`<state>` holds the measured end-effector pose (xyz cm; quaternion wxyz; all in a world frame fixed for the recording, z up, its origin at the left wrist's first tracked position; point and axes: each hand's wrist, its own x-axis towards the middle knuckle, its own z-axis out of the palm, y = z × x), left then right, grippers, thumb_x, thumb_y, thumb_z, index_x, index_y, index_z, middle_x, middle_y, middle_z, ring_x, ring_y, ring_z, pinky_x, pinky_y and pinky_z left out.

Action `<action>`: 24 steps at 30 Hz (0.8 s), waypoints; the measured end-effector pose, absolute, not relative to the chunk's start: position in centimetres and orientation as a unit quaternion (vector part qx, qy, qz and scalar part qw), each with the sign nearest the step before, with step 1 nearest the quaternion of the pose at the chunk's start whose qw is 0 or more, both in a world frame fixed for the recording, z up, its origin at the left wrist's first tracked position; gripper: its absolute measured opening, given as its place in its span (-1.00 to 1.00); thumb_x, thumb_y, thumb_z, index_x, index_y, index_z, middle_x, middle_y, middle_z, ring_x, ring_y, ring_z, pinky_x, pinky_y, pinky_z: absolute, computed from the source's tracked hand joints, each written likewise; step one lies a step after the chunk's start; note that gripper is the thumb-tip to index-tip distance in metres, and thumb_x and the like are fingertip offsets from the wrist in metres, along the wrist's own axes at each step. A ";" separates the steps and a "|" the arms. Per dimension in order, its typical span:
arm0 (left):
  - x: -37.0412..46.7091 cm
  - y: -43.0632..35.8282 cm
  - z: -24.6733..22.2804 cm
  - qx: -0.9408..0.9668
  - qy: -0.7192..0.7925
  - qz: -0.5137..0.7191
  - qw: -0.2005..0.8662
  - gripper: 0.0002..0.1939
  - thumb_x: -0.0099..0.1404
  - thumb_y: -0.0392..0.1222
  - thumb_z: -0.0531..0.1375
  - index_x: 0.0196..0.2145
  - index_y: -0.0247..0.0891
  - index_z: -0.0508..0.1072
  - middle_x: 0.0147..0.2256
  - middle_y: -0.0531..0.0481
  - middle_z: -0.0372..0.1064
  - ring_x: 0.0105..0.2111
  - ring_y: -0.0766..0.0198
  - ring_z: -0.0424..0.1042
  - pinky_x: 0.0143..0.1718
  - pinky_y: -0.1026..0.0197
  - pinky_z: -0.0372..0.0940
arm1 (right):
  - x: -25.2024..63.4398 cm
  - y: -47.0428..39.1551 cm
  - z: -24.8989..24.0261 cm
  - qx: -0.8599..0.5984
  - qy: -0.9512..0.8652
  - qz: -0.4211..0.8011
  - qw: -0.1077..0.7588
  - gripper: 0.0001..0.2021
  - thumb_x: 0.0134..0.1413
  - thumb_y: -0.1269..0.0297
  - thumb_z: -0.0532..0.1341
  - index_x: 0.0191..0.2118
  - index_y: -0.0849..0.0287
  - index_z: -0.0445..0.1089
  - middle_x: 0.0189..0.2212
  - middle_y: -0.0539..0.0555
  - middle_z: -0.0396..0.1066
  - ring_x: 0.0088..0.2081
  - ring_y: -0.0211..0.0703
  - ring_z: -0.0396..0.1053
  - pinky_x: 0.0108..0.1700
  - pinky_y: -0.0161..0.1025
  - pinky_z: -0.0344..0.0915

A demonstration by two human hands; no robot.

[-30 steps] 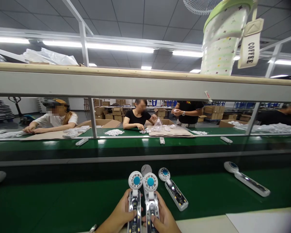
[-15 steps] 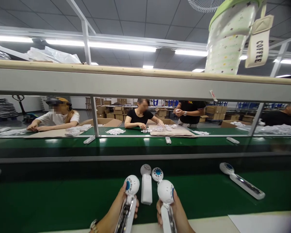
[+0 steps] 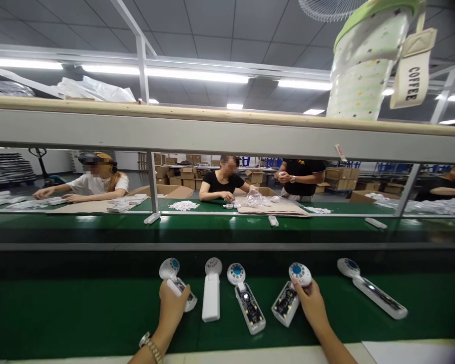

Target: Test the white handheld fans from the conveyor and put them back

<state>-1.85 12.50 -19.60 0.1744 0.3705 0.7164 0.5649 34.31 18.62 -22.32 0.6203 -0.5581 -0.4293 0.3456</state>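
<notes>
My left hand (image 3: 173, 306) is closed around the handle of a white handheld fan (image 3: 169, 269) at the belt's surface, its round head pointing away from me. On the right, the fingers of my right hand (image 3: 313, 306) grip the head of another handheld fan (image 3: 287, 302). That fan's handle is uncovered and shows a circuit board. Between my hands lie a fan with a closed white handle (image 3: 211, 299) and a fan with an exposed, lit board (image 3: 251, 311). Farther right, one more uncovered fan (image 3: 381, 297) lies slanted.
The green conveyor belt (image 3: 109, 313) runs across in front of me. Above it is a shelf beam (image 3: 227, 132) bearing a patterned cup (image 3: 367, 65). Several white parts lie on the far strip, such as one handle piece (image 3: 273, 221). Several people work beyond it.
My hands have moved apart and forward, taking the two fans from close to me down to the belt. The uncovered fan between them is now fully visible.
</notes>
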 end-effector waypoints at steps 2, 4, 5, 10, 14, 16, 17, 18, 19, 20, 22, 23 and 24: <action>-1.1 12.2 -19.8 0.406 0.712 0.561 0.118 -0.34 -0.02 -0.09 0.18 0.01 -0.46 0.17 0.14 -0.43 0.00 0.19 -0.21 -0.06 0.14 -0.14 -0.07 | 34.4 18.6 -22.6 -0.574 -0.451 0.284 0.621 -0.29 -0.24 -0.04 0.25 0.04 0.28 0.17 0.02 0.32 0.24 0.07 0.30 0.19 0.09 0.13 0.11; -0.1 11.5 -20.2 0.491 0.692 0.525 0.061 -0.41 0.10 -0.08 0.11 0.06 -0.40 0.15 0.17 -0.32 0.00 0.21 -0.09 -0.07 0.19 -0.12 -0.14 | 33.5 18.0 -22.7 -0.565 -0.487 0.240 0.621 -0.40 -0.14 0.04 0.19 0.04 0.24 0.20 0.09 0.29 0.17 0.14 0.25 0.09 0.17 0.12 -0.01; 0.4 11.2 -20.5 0.548 0.679 0.488 0.030 -0.47 0.16 -0.07 0.07 0.05 -0.37 0.19 0.15 -0.28 0.07 0.20 -0.06 -0.04 0.18 -0.12 -0.13 | 32.7 17.5 -22.7 -0.550 -0.518 0.227 0.614 -0.49 -0.09 0.09 0.17 0.02 0.21 0.24 0.08 0.25 0.20 0.14 0.19 0.10 0.19 0.08 -0.01; 1.2 10.6 -22.3 0.694 0.646 0.303 -0.097 -0.55 0.27 0.00 0.00 0.02 -0.31 0.27 0.01 -0.22 0.30 0.10 -0.09 0.15 0.12 -0.21 -0.03 | 26.5 14.0 -23.0 -0.427 -0.777 0.132 0.444 -0.70 0.13 0.32 -0.01 -0.05 0.14 0.32 -0.24 0.13 0.47 -0.18 -0.05 0.41 -0.09 -0.11 0.34; 1.1 10.9 -22.8 0.687 0.663 0.239 -0.176 -0.50 0.23 -0.11 0.03 0.09 -0.39 0.22 0.04 -0.29 0.26 0.09 -0.12 0.16 0.09 -0.23 -0.03 | 21.6 12.1 -22.6 -0.456 -0.815 0.054 0.353 -0.60 0.12 0.25 0.05 0.07 0.24 0.23 -0.21 0.21 0.45 -0.16 0.06 0.38 -0.07 0.00 0.31; 1.2 10.9 -22.8 0.674 0.678 0.213 -0.200 -0.50 0.21 -0.20 0.02 0.10 -0.45 0.21 0.05 -0.35 0.23 0.09 -0.15 0.14 0.07 -0.25 -0.03 | 19.7 11.6 -22.4 -0.494 -0.803 0.048 0.329 -0.50 0.04 0.18 0.13 0.09 0.30 0.20 -0.19 0.26 0.43 -0.14 0.14 0.36 -0.03 0.06 0.27; 1.2 10.9 -22.7 0.668 0.685 0.201 -0.209 -0.50 0.21 -0.25 0.01 0.10 -0.47 0.21 0.04 -0.36 0.23 0.09 -0.16 0.14 0.07 -0.26 -0.04 | 18.9 11.5 -22.4 -0.511 -0.796 0.052 0.321 -0.46 -0.01 0.19 0.16 0.10 0.34 0.20 -0.16 0.30 0.41 -0.11 0.18 0.34 0.00 0.08 0.24; 1.2 10.9 -22.7 0.664 0.691 0.189 -0.216 -0.50 0.20 -0.29 0.00 0.10 -0.49 0.21 0.03 -0.36 0.24 0.08 -0.17 0.14 0.06 -0.26 -0.04 | 18.2 11.4 -22.3 -0.525 -0.789 0.061 0.314 -0.43 -0.05 0.22 0.17 0.10 0.38 0.19 -0.13 0.33 0.39 -0.08 0.21 0.33 0.02 0.08 0.22; 1.1 10.8 -22.6 0.659 0.695 0.180 -0.224 -0.50 0.21 -0.32 -0.01 0.11 -0.50 0.21 0.01 -0.36 0.26 0.07 -0.17 0.14 0.07 -0.26 -0.05 | 17.7 11.3 -22.3 -0.533 -0.785 0.075 0.308 -0.41 -0.08 0.28 0.17 0.11 0.41 0.18 -0.11 0.35 0.38 -0.07 0.22 0.32 0.03 0.07 0.21; 1.1 10.8 -22.5 0.655 0.699 0.171 -0.231 -0.51 0.21 -0.36 -0.02 0.11 -0.50 0.21 -0.02 -0.36 0.28 0.07 -0.18 0.15 0.07 -0.26 -0.06 | 17.3 11.2 -22.3 -0.536 -0.781 0.095 0.305 -0.40 -0.10 0.32 0.16 0.12 0.43 0.15 -0.09 0.36 0.36 -0.06 0.22 0.32 0.02 0.06 0.21; 0.8 10.7 -22.3 0.646 0.707 0.164 -0.236 -0.51 0.21 -0.40 -0.04 0.11 -0.50 0.22 -0.10 -0.34 0.32 0.02 -0.16 0.19 0.07 -0.26 -0.07 | 16.8 11.1 -22.5 -0.531 -0.774 0.143 0.314 -0.37 -0.12 0.38 0.13 0.16 0.42 0.10 -0.06 0.38 0.33 -0.07 0.21 0.33 0.00 0.04 0.23; 0.6 10.7 -22.1 0.645 0.709 0.169 -0.231 -0.52 0.21 -0.41 -0.05 0.10 -0.49 0.23 -0.14 -0.32 0.34 -0.03 -0.14 0.23 0.07 -0.26 -0.07 | 16.8 11.0 -22.6 -0.522 -0.770 0.166 0.327 -0.35 -0.12 0.38 0.12 0.18 0.40 0.07 -0.03 0.37 0.30 -0.07 0.21 0.33 -0.01 0.02 0.24; 0.4 10.7 -22.0 0.648 0.707 0.181 -0.219 -0.52 0.21 -0.43 -0.07 0.09 -0.48 0.25 -0.17 -0.30 0.34 -0.08 -0.12 0.27 0.07 -0.26 -0.06 | 16.8 11.0 -22.7 -0.515 -0.761 0.187 0.348 -0.34 -0.11 0.36 0.12 0.19 0.37 0.05 -0.02 0.36 0.28 -0.07 0.20 0.33 -0.02 0.00 0.25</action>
